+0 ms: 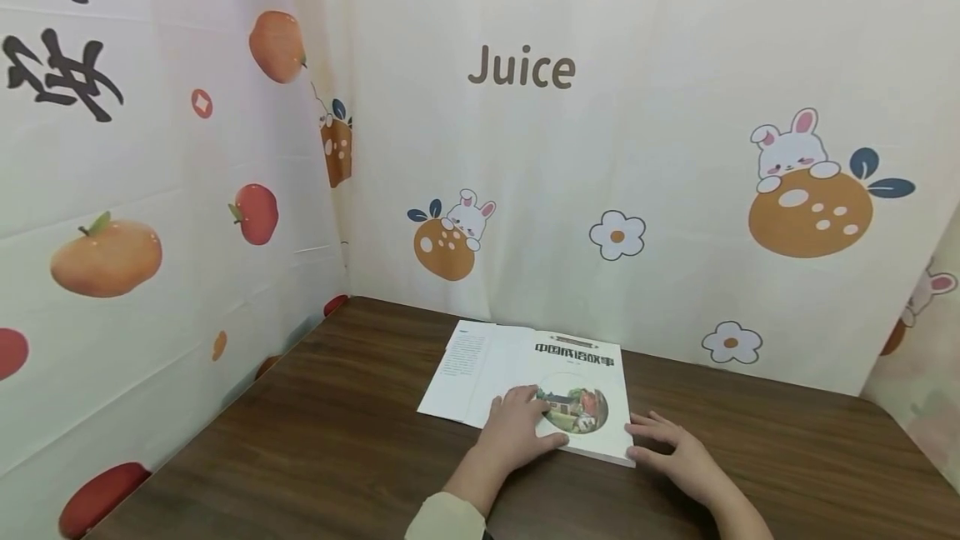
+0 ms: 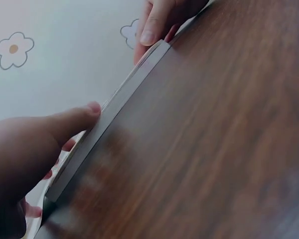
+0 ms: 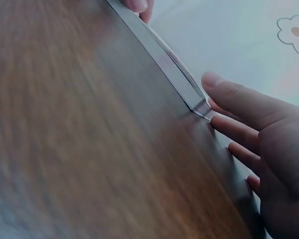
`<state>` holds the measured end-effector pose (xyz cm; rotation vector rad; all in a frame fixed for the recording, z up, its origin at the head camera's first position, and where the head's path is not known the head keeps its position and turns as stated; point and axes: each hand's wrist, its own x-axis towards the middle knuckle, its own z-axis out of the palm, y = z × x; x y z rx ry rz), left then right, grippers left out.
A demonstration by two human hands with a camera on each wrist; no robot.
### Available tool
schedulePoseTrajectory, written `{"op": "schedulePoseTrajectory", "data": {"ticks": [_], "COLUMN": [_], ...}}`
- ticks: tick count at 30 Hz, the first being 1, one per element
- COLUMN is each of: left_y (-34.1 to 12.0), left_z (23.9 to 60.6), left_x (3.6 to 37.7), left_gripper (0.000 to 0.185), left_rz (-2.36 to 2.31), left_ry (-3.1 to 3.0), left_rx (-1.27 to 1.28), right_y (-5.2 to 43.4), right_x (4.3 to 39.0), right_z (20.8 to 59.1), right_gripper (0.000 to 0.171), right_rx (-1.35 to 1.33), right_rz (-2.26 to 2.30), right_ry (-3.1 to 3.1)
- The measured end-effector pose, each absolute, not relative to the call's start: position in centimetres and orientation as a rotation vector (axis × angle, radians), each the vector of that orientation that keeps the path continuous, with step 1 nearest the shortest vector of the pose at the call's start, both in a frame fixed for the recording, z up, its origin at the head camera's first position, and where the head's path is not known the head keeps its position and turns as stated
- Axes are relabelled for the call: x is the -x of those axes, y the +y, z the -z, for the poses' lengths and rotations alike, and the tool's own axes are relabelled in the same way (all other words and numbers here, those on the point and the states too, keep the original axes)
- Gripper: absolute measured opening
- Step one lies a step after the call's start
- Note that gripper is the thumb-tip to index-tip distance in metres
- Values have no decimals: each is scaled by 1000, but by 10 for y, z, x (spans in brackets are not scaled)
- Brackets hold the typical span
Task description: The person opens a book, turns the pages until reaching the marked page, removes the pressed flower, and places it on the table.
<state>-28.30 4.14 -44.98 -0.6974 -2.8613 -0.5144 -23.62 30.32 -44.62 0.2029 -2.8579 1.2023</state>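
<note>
A thick paperback book (image 1: 502,365) lies on the table with its front cover and flap spread out to the left. Its title page carries dark Chinese characters and a round picture of a house. My left hand (image 1: 517,432) rests on the lower left of this page, fingers spread and thumb at the bottom edge. At the book's lower right corner is my right hand (image 1: 686,457), its fingertips right at the side edge. In the right wrist view, the thumb (image 3: 217,82) is beside the page corner (image 3: 197,99) and the fingers are extended.
The dark wood-grain table (image 1: 300,457) extends around the book. Behind it hangs a pale curtain (image 1: 637,148) printed with rabbits, oranges, flowers and the word Juice. Another printed curtain (image 1: 172,157) hangs along the left side.
</note>
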Motion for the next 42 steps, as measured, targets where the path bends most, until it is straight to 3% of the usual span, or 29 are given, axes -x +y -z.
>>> {"op": "schedulePoseTrajectory", "data": {"ticks": [9, 19, 30, 42], "left_y": [44, 49, 75, 88], "left_z": [449, 451, 446, 445], "left_x": [280, 280, 265, 263], "left_gripper": [71, 71, 28, 13], "left_rz": [520, 367, 201, 366], "left_ry": [-2918, -2859, -2504, -2498], "left_rx": [737, 693, 924, 863], "right_y": [304, 301, 298, 300], "right_x": [236, 238, 237, 236], "right_z": [446, 449, 451, 451], "right_gripper": [52, 57, 53, 58], "right_rx": [-161, -127, -84, -42], "right_rz": [-1165, -1074, -1017, -1065], "right_ry": [-2873, -2864, -2845, -2865]}}
